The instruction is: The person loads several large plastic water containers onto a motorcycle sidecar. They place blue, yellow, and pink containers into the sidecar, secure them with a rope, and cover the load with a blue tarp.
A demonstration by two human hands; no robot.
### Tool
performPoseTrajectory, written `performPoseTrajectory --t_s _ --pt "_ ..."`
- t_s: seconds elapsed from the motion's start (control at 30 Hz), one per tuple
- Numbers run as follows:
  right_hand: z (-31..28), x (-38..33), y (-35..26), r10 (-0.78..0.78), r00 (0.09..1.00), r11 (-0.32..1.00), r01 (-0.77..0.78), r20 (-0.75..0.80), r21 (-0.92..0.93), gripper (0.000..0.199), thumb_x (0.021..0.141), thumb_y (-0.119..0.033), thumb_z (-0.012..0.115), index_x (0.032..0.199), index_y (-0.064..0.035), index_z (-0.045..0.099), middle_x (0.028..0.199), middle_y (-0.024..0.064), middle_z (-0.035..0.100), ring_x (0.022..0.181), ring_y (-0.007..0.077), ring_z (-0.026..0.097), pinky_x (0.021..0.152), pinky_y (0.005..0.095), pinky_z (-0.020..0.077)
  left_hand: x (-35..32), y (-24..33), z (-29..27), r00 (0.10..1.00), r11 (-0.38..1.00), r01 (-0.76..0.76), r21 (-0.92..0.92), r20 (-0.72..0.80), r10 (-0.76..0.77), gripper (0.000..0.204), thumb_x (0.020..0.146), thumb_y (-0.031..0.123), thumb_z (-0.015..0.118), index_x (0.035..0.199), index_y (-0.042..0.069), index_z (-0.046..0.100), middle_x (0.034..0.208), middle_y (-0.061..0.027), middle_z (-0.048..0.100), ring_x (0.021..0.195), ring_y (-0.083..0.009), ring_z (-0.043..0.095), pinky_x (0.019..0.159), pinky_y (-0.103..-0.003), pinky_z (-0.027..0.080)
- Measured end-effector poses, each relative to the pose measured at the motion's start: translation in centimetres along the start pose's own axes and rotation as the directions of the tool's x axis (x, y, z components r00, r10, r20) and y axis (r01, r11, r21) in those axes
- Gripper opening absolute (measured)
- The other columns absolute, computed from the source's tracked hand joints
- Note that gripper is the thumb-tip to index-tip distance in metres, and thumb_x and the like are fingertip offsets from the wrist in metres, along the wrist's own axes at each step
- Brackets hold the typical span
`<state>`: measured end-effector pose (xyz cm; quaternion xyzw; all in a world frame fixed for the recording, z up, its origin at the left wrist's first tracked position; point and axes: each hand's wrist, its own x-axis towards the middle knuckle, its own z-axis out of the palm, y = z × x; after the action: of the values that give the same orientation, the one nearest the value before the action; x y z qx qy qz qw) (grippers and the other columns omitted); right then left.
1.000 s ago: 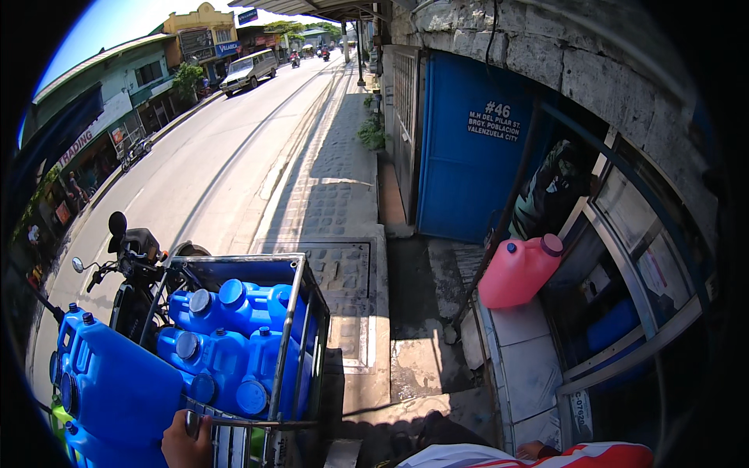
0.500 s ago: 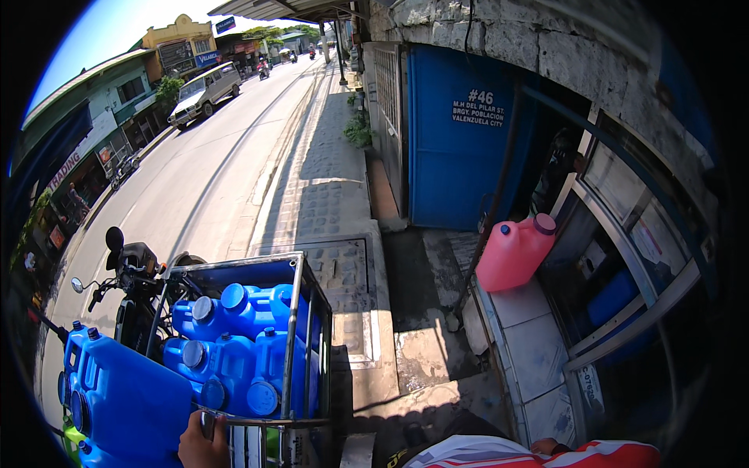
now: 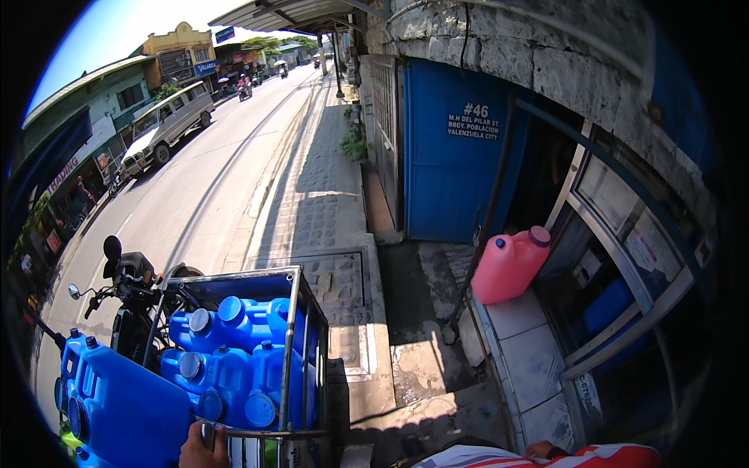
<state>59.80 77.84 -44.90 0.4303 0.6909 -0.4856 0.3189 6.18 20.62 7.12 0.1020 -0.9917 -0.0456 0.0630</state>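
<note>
Metal cage rail (image 3: 257, 431) is gripped by the left hand (image 3: 204, 448), steadying beside the blue jugs (image 3: 234, 359); right hand (image 3: 541, 449) barely visible, state unclear.

This was a street-side spot in a town, outside a small shopfront. A sunlit grey asphalt road (image 3: 179, 195) ran toward 12 o'clock, with a long silver passenger van (image 3: 165, 125) parked at 10 o'clock beside low painted shop buildings (image 3: 117, 97). A paved brick sidewalk (image 3: 324, 171) edged the road. At 7 o'clock stood a metal-framed motorcycle sidecar (image 3: 292, 343) loaded with blue plastic water containers (image 3: 226, 359). At 2 o'clock a blue metal door (image 3: 437, 164) sat in a rough stone wall (image 3: 530, 54), and a pink plastic jug (image 3: 509, 264) rested on a tiled ledge (image 3: 523, 343).
</note>
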Motion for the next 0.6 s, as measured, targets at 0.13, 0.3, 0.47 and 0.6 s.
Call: performPoseTrajectory --t_s 0.13,0.3,0.47,0.6 --pt "-0.9 1.5 4.7 -0.322 0.947 0.911 0.315 0.019 -0.267 0.027 0.099 -0.033 0.061 0.11 -0.0097 0.069 0.098 0.0111 0.069 0.091 0.0243 0.065 0.082 0.0409 0.0528 0.2 -0.1 0.2 0.998 0.998 0.043 -0.041 0.055 -0.04 0.046 0.095 0.057 0.059 0.113 0.016 0.069 0.094 -0.0202 0.072 0.088 -0.0433 0.068 0.073 -0.054 0.051" --pt "-0.8 1.2 3.1 -0.437 0.897 0.773 0.414 0.071 -0.481 0.025 0.097 -0.032 0.061 0.109 -0.0117 0.07 0.103 0.0118 0.071 0.09 0.0258 0.067 0.081 0.0406 0.0539 0.0 -0.4 0.1 1.0 0.999 -0.012 -0.052 0.01 0.013 0.045 0.095 0.057 0.06 0.112 0.017 0.069 0.094 -0.0198 0.072 0.088 -0.0427 0.068 0.072 -0.052 0.051" --pt "-1.5 1.7 -6.1 -0.168 0.956 0.444 0.29 0.24 -0.848 0.031 0.091 -0.038 0.06 0.109 -0.0167 0.074 0.096 0.0125 0.076 0.092 0.0355 0.072 0.084 0.0463 0.0563 0.5 -0.3 0.1 0.998 0.995 -0.041 -0.093 -0.049 0.037 0.053 0.091 0.059 0.066 0.122 0.016 0.068 0.097 -0.02 0.073 0.09 -0.0426 0.068 0.075 -0.05 0.052" --pt "0.4 1.6 -21.6 -0.058 0.996 0.916 0.08 -0.067 0.393 0.028 0.096 -0.031 0.07 0.11 -0.0064 0.071 0.098 0.0039 0.075 0.079 0.0148 0.071 0.073 0.0297 0.0564 -0.2 0.9 -1.5 0.999 1.0 0.008 -0.014 -0.05 -0.008 0.066 0.086 0.061 0.071 0.131 0.013 0.065 0.1 -0.0201 0.074 0.091 -0.0415 0.069 0.077 -0.049 0.052"
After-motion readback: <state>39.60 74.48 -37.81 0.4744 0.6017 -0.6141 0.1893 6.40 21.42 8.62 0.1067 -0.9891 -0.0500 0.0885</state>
